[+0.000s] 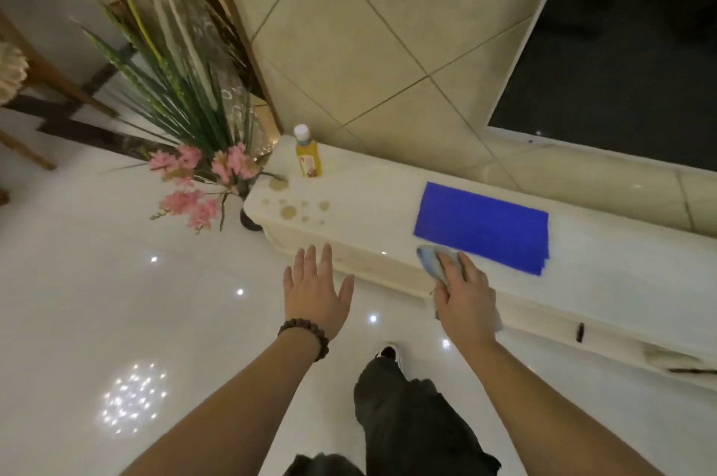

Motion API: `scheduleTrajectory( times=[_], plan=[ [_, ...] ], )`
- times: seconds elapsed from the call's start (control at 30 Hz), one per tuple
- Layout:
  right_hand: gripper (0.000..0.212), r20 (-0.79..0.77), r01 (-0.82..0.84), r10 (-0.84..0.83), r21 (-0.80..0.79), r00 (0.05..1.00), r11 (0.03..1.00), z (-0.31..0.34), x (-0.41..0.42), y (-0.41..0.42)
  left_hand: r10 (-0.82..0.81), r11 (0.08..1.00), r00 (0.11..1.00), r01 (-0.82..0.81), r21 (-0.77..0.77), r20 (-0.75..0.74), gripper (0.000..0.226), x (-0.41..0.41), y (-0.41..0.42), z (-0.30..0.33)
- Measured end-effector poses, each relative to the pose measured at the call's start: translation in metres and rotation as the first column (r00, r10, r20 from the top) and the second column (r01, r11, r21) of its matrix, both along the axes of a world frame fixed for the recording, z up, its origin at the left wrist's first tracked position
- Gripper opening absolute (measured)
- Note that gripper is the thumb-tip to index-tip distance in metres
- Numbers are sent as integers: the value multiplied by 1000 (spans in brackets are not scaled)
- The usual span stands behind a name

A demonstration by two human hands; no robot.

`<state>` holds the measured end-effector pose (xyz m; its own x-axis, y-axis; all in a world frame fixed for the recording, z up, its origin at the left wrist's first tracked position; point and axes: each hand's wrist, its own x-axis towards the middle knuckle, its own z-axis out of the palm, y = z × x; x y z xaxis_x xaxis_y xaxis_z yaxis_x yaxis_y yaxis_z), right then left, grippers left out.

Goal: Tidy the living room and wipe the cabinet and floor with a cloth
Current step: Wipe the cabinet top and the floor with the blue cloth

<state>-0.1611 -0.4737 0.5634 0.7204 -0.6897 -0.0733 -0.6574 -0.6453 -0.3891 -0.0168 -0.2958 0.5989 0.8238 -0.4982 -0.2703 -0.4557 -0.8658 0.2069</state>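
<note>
A low white cabinet (372, 215) runs from the middle to the right edge. Brown spill stains (289, 211) dot its left end. My right hand (463, 295) holds a pale blue cloth (430, 260) at the cabinet's front edge, just below a bright blue rectangle (483, 227) lying on the top. My left hand (315, 289) hovers with fingers spread over the floor, close to the cabinet's front face and holding nothing. A yellow bottle (307, 157) with a white cap stands upright at the cabinet's far left corner.
A vase of pink flowers and long green leaves (201, 173) stands on the glossy white floor (116, 301) beside the cabinet's left end. A tiled wall (388, 49) rises behind. My leg and shoe (388, 353) are below the hands. A dark screen (620, 49) fills the top right.
</note>
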Motion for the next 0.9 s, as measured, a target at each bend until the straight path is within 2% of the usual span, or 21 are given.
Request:
scheduleTrajectory(
  times=[0.27, 0.53, 0.77, 0.9],
  plan=[
    [47, -36, 53, -51, 52, 998, 997, 5, 72, -32, -106, 994, 994, 106, -37, -4, 67, 93, -77, 13],
    [44, -44, 131, -130, 33, 991, 991, -16, 146, -41, -192, 981, 978, 192, -2, -77, 67, 168, -104, 0],
    [43, -82, 257, -250, 89, 965, 962, -48, 225, -36, -311, 945, 932, 323, 38, -184, 67, 246, -111, -43],
    [45, -89, 278, -269, 107, 959, 955, -88, 271, -41, -362, 923, 909, 381, 61, -208, 67, 284, -119, -84]
  ],
)
